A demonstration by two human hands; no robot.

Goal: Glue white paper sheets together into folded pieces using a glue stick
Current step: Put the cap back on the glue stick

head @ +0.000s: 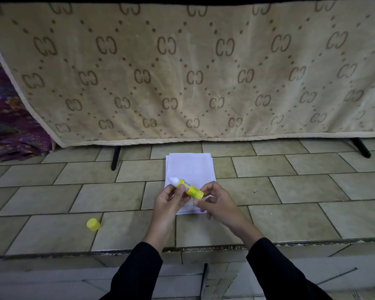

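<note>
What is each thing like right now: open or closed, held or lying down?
Paper sheets: stacked flat on the floor.
Glue stick: uncapped, white tip showing, held over the paper sheets.
Cap: off, lying on the floor.
Left hand: grips the glue stick near its tip.
Right hand: pinches the glue stick's bottom end.

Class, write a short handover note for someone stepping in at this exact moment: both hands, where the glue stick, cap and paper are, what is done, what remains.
Left hand: grips the glue stick near its bared white tip.
Right hand: pinches the stick's base end.
White paper sheets: stacked flat on the tiled floor, partly under the hands.
Yellow cap: off, lying on the floor to the left.
Done: stick uncapped.
Left: spread glue, fold and press the sheets; no glued piece can be made out.
</note>
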